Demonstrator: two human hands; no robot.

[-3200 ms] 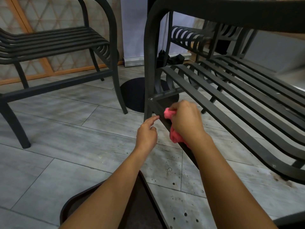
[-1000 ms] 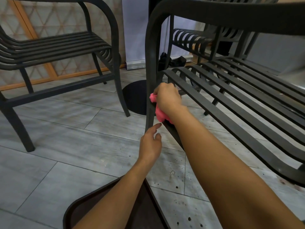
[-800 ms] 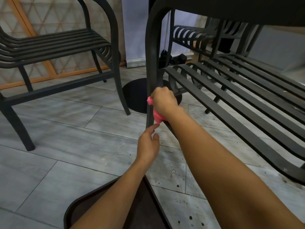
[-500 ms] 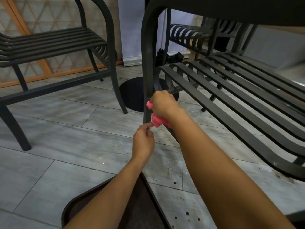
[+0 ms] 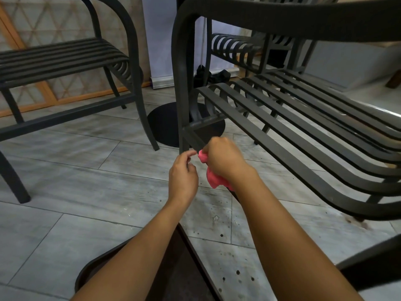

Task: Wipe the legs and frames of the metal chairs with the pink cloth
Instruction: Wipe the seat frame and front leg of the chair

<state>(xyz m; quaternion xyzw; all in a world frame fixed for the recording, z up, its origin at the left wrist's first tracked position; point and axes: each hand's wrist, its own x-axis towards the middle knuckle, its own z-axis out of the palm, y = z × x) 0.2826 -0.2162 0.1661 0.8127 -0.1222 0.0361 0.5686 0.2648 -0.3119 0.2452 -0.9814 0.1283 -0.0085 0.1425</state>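
A dark metal chair (image 5: 282, 118) with a slatted seat fills the right half of the view. My right hand (image 5: 225, 158) is closed around the pink cloth (image 5: 213, 180) and presses it on the chair's lower side rail, just behind the front leg (image 5: 184, 105). My left hand (image 5: 183, 173) hovers beside it with thumb and forefinger pinched at the cloth's upper corner. The rail under my right hand is hidden.
A second dark metal chair (image 5: 65, 59) stands at the left on the grey tiled floor (image 5: 86, 170). A round black table base (image 5: 165, 124) sits between the two chairs. A third chair (image 5: 238, 51) is behind. A dark curved frame (image 5: 91, 270) lies under my arms.
My right hand has slid with the cloth back down the rail from the front leg joint. My left hand has risen and now pinches the cloth's corner.
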